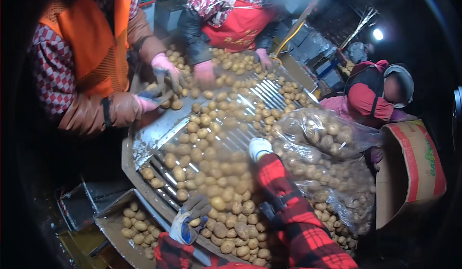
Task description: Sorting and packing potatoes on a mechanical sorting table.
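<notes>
My left hand (pixel 189 218), in a grey-and-blue work glove, is at the front edge of a metal sorting table (pixel 155 124). A small potato (pixel 195 222) sits in its palm against the fingers. My right hand (pixel 260 148), in a white glove, reaches across to the middle of the table, beside the metal bars (pixel 236 137). Its fingertips are hidden, so whether it grips anything is unclear. Many loose potatoes (pixel 220 160) cover the table between my hands. More potatoes (pixel 242 233) are heaped at the front edge near me, some with darker skin.
Clear plastic bags of potatoes (pixel 325 168) bulge on the right beside my right arm. A cardboard box (pixel 408 160) is beyond them. A potato box (pixel 133 225) stands lower left. Gloved co-workers' hands (pixel 168 72) work at the far side; another person (pixel 375 92) bends at right.
</notes>
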A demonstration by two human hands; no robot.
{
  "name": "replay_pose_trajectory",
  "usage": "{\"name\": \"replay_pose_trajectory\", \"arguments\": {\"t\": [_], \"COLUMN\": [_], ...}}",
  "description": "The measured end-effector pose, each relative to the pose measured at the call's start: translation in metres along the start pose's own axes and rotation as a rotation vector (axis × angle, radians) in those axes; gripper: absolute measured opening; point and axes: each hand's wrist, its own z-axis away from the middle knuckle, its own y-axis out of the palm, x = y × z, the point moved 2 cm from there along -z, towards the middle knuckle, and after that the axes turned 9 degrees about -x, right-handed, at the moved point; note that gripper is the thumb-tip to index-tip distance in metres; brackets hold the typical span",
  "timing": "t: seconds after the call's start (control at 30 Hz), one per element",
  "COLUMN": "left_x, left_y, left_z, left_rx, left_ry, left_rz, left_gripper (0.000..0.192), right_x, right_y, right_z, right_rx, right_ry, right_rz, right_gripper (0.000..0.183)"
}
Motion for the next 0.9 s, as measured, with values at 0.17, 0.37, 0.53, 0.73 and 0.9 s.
{"name": "replay_pose_trajectory", "arguments": {"t": [0.17,0.37,0.53,0.73,0.9], "left_x": [0.007,-0.036,-0.040,-0.038,-0.043], "left_y": [0.025,0.064,0.062,0.063,0.056], "left_z": [-0.015,-0.028,-0.064,-0.076,-0.073], "left_rx": [0.044,0.275,0.368,0.150,0.196], "left_ry": [0.037,0.207,0.394,-0.205,-0.389], "left_rz": [-0.205,-0.400,-0.164,0.442,0.865], "left_gripper": [0.042,0.046,0.053,0.035,0.021], "right_x": [-0.023,0.029,0.075,0.081,0.111], "right_y": [0.036,-0.093,-0.075,0.005,0.032], "right_z": [-0.022,0.066,0.088,-0.026,-0.037], "right_rx": [-0.052,0.090,0.354,-0.302,-0.311], "right_ry": [0.111,0.281,-0.404,-0.154,-0.223], "right_rz": [-0.076,-1.040,-1.046,-0.210,-0.145], "right_gripper": [0.023,0.031,0.048,0.029,0.022]}}
